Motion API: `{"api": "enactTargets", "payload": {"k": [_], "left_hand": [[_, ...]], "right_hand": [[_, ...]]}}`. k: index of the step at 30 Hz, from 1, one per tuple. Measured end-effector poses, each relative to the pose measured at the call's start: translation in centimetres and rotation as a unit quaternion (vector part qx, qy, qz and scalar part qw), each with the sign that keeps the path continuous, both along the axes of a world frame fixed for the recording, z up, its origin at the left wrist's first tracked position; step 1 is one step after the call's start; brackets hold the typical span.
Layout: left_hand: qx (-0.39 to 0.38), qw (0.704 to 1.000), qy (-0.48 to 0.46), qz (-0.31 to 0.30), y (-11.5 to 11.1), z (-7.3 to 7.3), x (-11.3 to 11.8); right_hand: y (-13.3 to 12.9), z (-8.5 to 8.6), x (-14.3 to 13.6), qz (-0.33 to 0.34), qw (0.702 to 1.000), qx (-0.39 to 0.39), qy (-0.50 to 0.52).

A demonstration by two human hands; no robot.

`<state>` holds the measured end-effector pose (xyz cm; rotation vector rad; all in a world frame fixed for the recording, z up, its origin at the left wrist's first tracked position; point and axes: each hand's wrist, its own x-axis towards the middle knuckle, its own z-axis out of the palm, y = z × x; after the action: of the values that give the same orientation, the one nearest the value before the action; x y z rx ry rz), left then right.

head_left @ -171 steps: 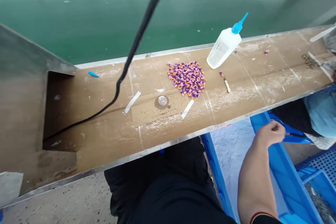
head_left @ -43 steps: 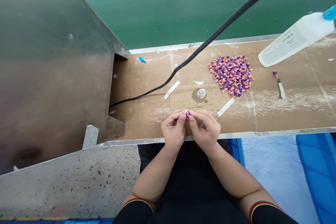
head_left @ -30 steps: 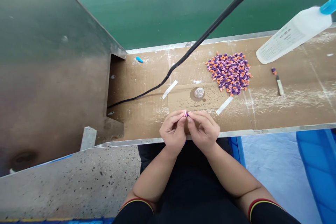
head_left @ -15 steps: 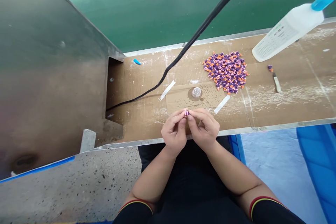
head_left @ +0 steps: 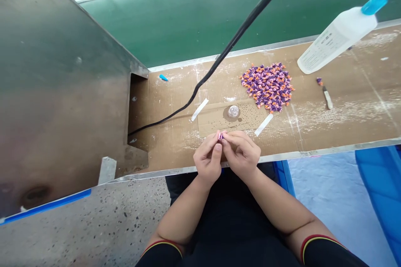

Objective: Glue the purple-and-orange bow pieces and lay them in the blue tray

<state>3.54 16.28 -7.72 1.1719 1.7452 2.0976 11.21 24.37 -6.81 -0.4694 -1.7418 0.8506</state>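
My left hand [head_left: 208, 159] and my right hand [head_left: 242, 153] meet at the fingertips over the near edge of the cardboard. Between them they pinch a small purple and pink piece [head_left: 221, 136], mostly covered by the fingers. Just beyond, a small clear round container [head_left: 233, 111] stands on a taped-down cardboard strip [head_left: 207, 122] with dark specks. A pile of small purple, pink and orange pieces [head_left: 267, 86] lies farther to the right.
A white bottle with a blue nozzle [head_left: 336, 41] stands at the back right, near a small blade tool [head_left: 327, 98] and one loose piece [head_left: 319, 81]. A black cable [head_left: 216, 64] crosses above the cardboard. A metal housing [head_left: 72, 91] fills the left. A blue cap [head_left: 163, 77] lies behind.
The view has shifted slightly. Both hands remain together on the small piece, with slight movement of the fingers around it.
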Motion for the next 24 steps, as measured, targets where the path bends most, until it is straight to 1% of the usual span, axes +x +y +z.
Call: {"api": "enactTargets", "payload": {"k": [3,7,9,12,14,16,18,24], "left_hand": [[0.002,1.0,-0.019,-0.015,0.0,-0.1,-0.1],[-0.003,1.0,-0.024,-0.017,0.0,-0.1,0.0],[-0.009,0.998,-0.056,-0.012,-0.1,-0.1,0.4],[-0.002,0.989,-0.146,0.024,0.0,-0.2,0.9],[0.012,0.983,-0.177,0.053,0.1,-0.4,1.0],[0.017,0.983,-0.171,0.071,0.2,-0.5,0.9],[0.013,0.985,-0.157,0.076,0.2,-0.5,0.7],[0.007,0.99,-0.123,0.063,0.1,-0.6,0.5]], "right_hand": [[0.1,-0.1,0.1,-0.007,1.0,0.003,-0.008],[0.1,0.0,0.2,-0.01,1.0,0.004,-0.008],[0.0,0.1,0.1,-0.01,1.0,-0.001,-0.008],[-0.2,0.2,-0.1,0.003,1.0,-0.01,0.005],[-0.3,0.2,-0.2,0.016,1.0,-0.011,0.017],[-0.3,0.2,-0.3,0.023,1.0,-0.004,0.021],[-0.3,0.0,-0.3,0.024,1.0,0.005,0.02],[-0.5,-0.1,-0.2,0.018,1.0,0.009,0.017]]}}
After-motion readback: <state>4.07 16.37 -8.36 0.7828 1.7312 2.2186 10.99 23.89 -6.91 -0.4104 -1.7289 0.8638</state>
